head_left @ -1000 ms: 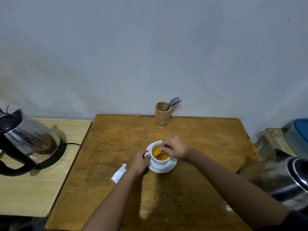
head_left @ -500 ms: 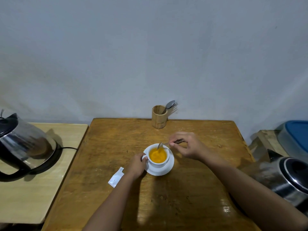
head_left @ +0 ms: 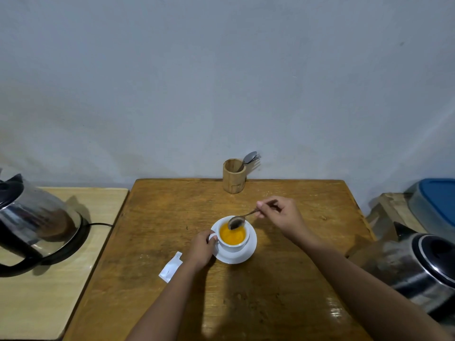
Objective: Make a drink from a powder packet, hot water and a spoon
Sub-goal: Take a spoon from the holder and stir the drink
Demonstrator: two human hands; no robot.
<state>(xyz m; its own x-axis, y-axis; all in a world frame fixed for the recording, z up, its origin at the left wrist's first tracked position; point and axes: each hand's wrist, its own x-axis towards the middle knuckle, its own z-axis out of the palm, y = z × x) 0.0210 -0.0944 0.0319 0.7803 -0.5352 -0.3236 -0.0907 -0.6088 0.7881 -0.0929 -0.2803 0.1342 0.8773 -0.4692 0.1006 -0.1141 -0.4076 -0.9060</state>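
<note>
Brown wooden table [head_left: 283, 279], worn and glossy at its near right. Wooden cup holder [head_left: 234, 177] upright at the table's far edge, near the middle; cutlery [head_left: 251, 157] leans out to its right, a spoon bowl and fork tines showing. Pale side table [head_left: 61, 279] abuts the left edge. Beyond the right edge, a blue-lidded container [head_left: 435, 205] on a wooden surface. Plain grey wall [head_left: 221, 82] behind.

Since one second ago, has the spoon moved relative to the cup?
Yes. The spoon has lifted out of the drink; its bowl now hangs over the cup's far rim, held by the right hand.
</note>
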